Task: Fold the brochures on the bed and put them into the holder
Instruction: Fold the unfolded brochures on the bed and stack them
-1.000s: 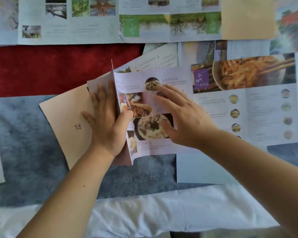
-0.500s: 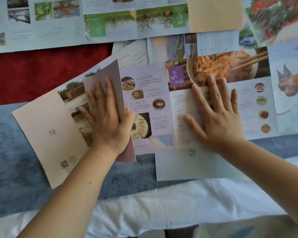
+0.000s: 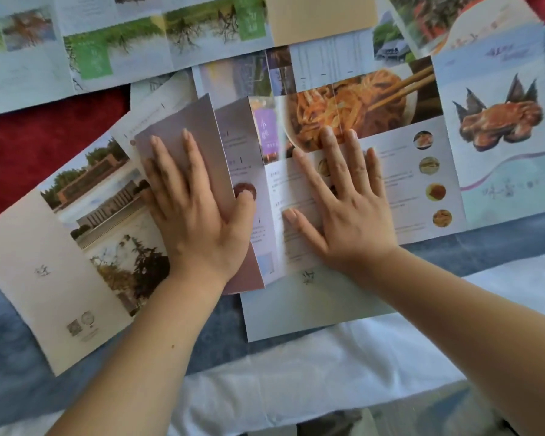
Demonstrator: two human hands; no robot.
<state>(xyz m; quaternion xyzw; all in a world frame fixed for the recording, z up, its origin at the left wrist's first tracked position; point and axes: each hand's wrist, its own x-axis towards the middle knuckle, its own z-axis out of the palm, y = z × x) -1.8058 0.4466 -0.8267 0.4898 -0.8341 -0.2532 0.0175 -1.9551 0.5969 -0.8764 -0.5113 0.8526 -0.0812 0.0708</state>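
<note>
Bed [image 3: 19, 335]: blue-grey cover, red patch at 9–10 o'clock, white sheet along 6 o'clock. Unfolded brochures spread across it, overlapping.

Left to right:
- Campus brochure [image 3: 76, 247] at 8–9 o'clock, lying flat, tilted; beige panel plus building and tree photos.
- Tree brochure [image 3: 123, 48] along 11–12 o'clock, green label blocks, flat.
- Left hand [image 3: 195, 212], centre-left: fingers spread, palm flat, pressing the mauve folded panel [image 3: 199, 133] of the food brochure [image 3: 400, 184] down. Thumb tip touches the inner page just right of the panel edge.
- Food brochure, centre to 3 o'clock: left panel folded over, next panel partly raised at the crease, the rest flat. Noodle-and-chopsticks photo on top, row of small round dish photos down the right side.
- Right hand [image 3: 343, 209], centre-right: fingers spread, palm down, flat on the text panel of the food brochure, fingertips reaching the noodle photo's lower edge. Holding nothing.
- Pale blank sheet [image 3: 312, 313] under the food brochure, sticking out toward 5–6 o'clock.
- Crab brochure [image 3: 501, 127] at 2–3 o'clock, flat, just beside the food brochure's right edge.

Holder: not in view.
</note>
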